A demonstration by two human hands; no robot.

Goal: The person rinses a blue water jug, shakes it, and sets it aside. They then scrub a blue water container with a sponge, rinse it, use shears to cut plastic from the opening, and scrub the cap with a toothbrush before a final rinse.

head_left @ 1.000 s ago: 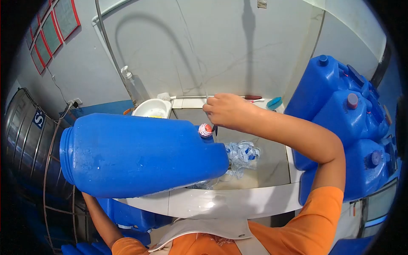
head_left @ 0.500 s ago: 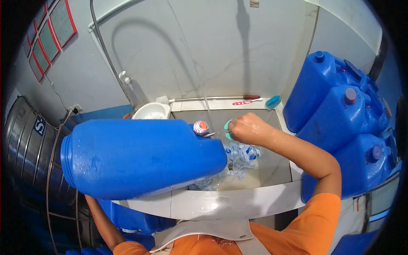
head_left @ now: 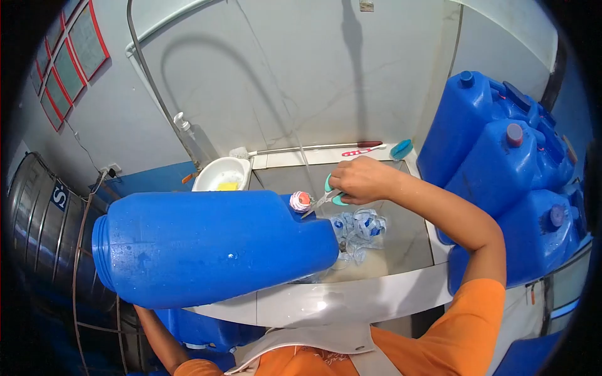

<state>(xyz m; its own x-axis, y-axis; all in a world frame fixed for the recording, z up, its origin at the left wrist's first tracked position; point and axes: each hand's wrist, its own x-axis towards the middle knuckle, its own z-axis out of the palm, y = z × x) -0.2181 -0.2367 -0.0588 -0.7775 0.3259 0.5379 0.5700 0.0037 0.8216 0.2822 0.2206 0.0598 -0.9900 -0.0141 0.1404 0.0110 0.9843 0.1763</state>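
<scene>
Head view: right hand (head_left: 362,178) has its grip closed on green-handled scissors (head_left: 328,195), blades angled down-left toward the small capped spout (head_left: 301,201) on the big blue jerrycan (head_left: 213,247). Jerrycan lies on its side, just left of and below the grip, body resting across the sink's front rim (head_left: 351,297), wide mouth pointing away from the grip to the far left. Left hand is out of view; only the forearm shows under the can, so its grip can't be told.

Handling, as a judgement: can is bulky, rigid moulded plastic, smooth and wet with droplets, so slippery; likely light if empty, best steadied underneath or at the mouth ring. Spout seal looks like thin film, soft, easy to snip. Scissors are stiff, held through the loops.

Just below the grip: crumpled clear plastic scraps (head_left: 359,227) in the sink. Right of the grip: stacked blue jerrycans (head_left: 501,163), same hard glossy plastic.
</scene>
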